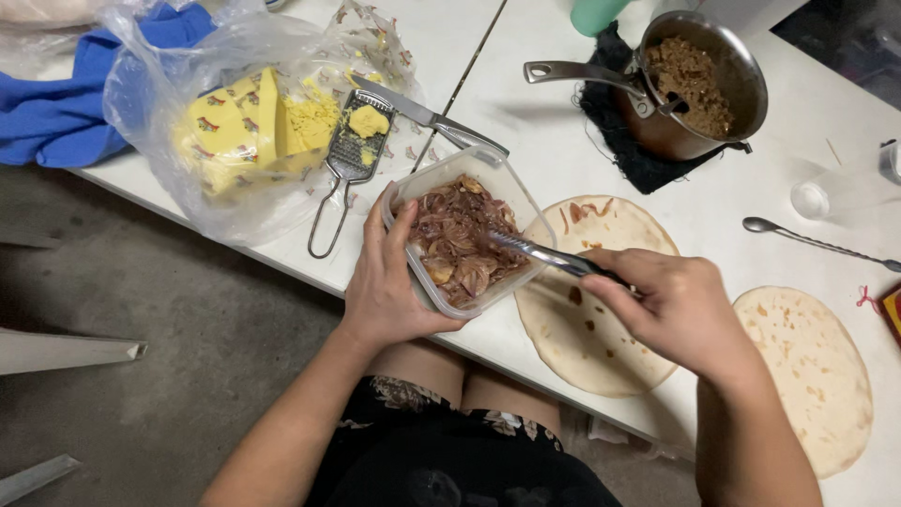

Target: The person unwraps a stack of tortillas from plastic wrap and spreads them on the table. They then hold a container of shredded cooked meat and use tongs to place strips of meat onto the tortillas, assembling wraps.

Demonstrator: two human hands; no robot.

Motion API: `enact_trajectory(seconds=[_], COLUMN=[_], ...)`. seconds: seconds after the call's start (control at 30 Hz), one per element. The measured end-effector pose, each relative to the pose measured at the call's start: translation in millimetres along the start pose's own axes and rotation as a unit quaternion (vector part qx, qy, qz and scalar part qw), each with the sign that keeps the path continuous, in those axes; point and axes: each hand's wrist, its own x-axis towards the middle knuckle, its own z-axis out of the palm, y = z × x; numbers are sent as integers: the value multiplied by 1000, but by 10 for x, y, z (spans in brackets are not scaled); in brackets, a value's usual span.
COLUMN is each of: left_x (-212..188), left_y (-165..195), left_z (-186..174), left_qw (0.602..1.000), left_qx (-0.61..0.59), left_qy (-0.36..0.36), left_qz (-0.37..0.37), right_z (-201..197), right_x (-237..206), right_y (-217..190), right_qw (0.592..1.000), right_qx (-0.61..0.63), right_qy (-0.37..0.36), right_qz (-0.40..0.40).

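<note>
Left hand (383,282) gripped the clear plastic container (466,228) by its near-left corner, thumb over the rim, holding it tilted at frame centre, over the worktop (526,141) edge. Container held browned onion strips (460,246). Right hand (678,310) was closed around the dark handle of a metal utensil (530,252), tip buried in the onions; fork or tongs, couldn't tell.

Directly right of the container lay a flat tortilla (587,329) with a few onion strips and small dark spots already on it. Second tortilla (817,376) lay bare at lower right. Pot (699,80) of browned mince sat upper right on a dark cloth (629,155). Spoon (812,241) lay at right edge. Upper left: plastic bag (178,122) with yellow cheese block (244,131), small grater (352,155), knife (422,117), blue cloth (56,103).

To do the step well, judged: keep the container close over the tortilla so strips don't drop on the worktop, lift modest clumps, let oil drain, spread evenly away from the tortilla edge. Steady left grip mattered since the container hung partly past the worktop edge.

Hard to see: utensil tip hidden in onions; the part of the first tortilla beneath the container and right hand was covered; green object at top cut off; clear item at far right blurred; pot's far side cropped.
</note>
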Motion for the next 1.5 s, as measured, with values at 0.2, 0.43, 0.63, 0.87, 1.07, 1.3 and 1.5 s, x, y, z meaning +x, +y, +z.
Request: enact_trajectory(seconds=[0.2, 0.43, 0.63, 0.87, 1.07, 1.3, 1.5], left_x=[-13, -12, -13, -13, -33, -79, -72], left_y=[3, 5, 2, 9, -23, -39, -22], left_z=[-6, 1, -6, -8, 23, 44, 54], left_qw=[1000, 1000, 1000, 1000, 1000, 997, 997], left_qx=[-2, 2, -3, 8, 7, 27, 28], left_qy=[-2, 1, -4, 1, 2, 58, 61], left_qz=[-7, -6, -6, 0, -8, -34, -29], right_z=[51, -58, -4, -244, -349, -213, 179], right_x=[76, 76, 137, -62, -342, -660, -486], right_y=[-52, -88, -98, 23, 282, 673, 784], right_qw=[997, 995, 993, 999, 988, 974, 984], right_qx=[-76, -87, -100, 15, 84, 67, -17], right_qy=[-10, -33, -62, 36, 89, 79, 18], right_qz=[-28, -28, -22, 12, 93, 203, 178])
